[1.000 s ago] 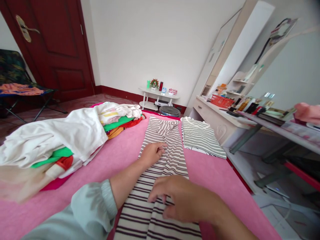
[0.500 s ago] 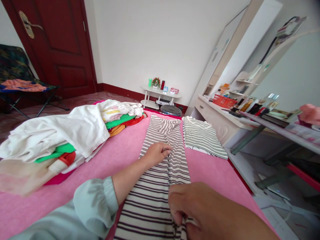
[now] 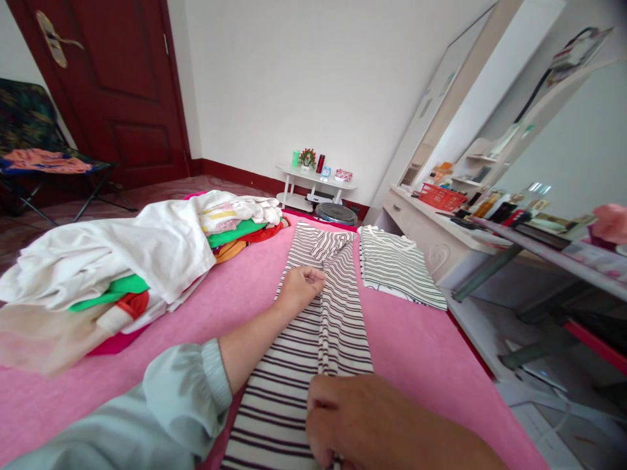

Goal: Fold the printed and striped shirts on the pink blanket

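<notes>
Nearest, the right hand [image 3: 362, 421] has slid back toward the near edge of the bed [image 3: 235, 297], pinching the centre fold of the striped garment [image 3: 313, 339]. Farther up, the left hand [image 3: 298, 287] has curled onto that same ridge, so the fold now runs straighter. Beyond lie a folded striped top [image 3: 396, 267] and the clothes pile [image 3: 122, 261]

Matt knit striped garment [image 3: 337, 313], fuzzy pink cloth bedcover [image 3: 235, 294], glossy wooden door [image 3: 112, 78]
</notes>
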A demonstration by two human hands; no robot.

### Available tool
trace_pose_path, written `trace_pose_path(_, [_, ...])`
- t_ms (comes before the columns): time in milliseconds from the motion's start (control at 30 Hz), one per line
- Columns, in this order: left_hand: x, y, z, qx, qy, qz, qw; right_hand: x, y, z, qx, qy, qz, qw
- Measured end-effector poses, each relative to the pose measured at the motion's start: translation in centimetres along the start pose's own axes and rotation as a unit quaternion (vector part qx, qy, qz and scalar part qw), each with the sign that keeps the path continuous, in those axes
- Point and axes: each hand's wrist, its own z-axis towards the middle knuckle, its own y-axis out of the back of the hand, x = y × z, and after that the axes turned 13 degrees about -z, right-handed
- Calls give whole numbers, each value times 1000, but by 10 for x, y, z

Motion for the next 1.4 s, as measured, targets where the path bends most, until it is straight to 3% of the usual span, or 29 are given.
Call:
trace_pose_path(133, [-1, 5, -3, 25, -74, 115, 990, 9, -13, 11, -22, 41, -11, 999])
trace_pose_path(267, [4, 7, -4, 57, -120, 177, 975, 11, -9, 10, -53, 38, 50, 997])
trace_pose_path(300, [5, 7, -4, 58, -120, 182, 974, 8, -9, 10, -72, 14, 76, 994])
trace_pose_path(367, [5, 8, -3, 51, -110, 181, 976, -5, -14, 14, -135, -99, 106, 980])
trace_pose_path(467, [4, 10, -2, 33, -69, 143, 987, -33, -36, 29, -249, -297, 78, 919])
trace_pose_path(533, [4, 11, 1, 21, -12, 73, 997, -52, -55, 40, -276, -359, 44, 890])
trace_pose_path(700, [-2, 11, 25, -12, 149, -106, 983, -71, -81, 53, -206, -381, 14, 902])
trace_pose_path(967, [-12, -5, 89, 20, 208, -125, 970, -71, -84, 54, -198, -389, -8, 900])
trace_pose_path(1167, [3, -16, 106, -43, 132, -21, 990, -72, -84, 55, -196, -392, -2, 899])
trace_pose_path(1267, [13, -8, 99, -70, 49, 64, 994, -71, -82, 54, -192, -392, 4, 900])
trace_pose_path(1400, [21, 0, 85, -64, -43, 177, 981, -70, -81, 51, -218, -383, 11, 898])
